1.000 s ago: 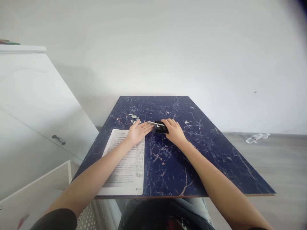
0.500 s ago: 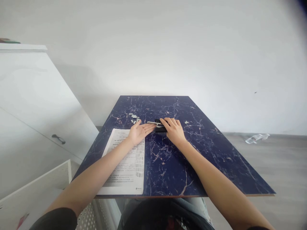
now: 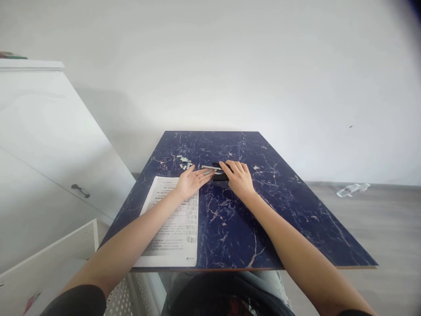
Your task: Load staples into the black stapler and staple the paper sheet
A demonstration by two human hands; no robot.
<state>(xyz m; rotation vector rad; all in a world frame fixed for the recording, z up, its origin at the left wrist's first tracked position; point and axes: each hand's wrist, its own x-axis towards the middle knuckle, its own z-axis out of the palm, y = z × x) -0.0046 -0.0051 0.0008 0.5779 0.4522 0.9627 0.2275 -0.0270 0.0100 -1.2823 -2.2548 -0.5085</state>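
A black stapler [image 3: 219, 176] with its metal staple channel swung open lies in the middle of the dark blue marbled table [image 3: 283, 210]. My right hand [image 3: 239, 179] rests over the stapler's right end, fingers curled on it. My left hand [image 3: 192, 181] lies palm up just left of it, fingers stretched toward the channel, with a small grey strip of staples [image 3: 207, 173] at the fingertips. Loose staple strips [image 3: 184, 162] are scattered behind the left hand.
A printed paper sheet [image 3: 173, 226] lies on the table's left front under my left forearm. One small strip [image 3: 255, 167] sits right of my right hand. A white cabinet [image 3: 49, 145] stands at left; a clear plastic bottle [image 3: 351, 189] lies on the floor at right.
My right hand has shifted slightly on the stapler and the open channel shows more. The left hand has turned a little more palm up, with a staple strip now at its fingertips.
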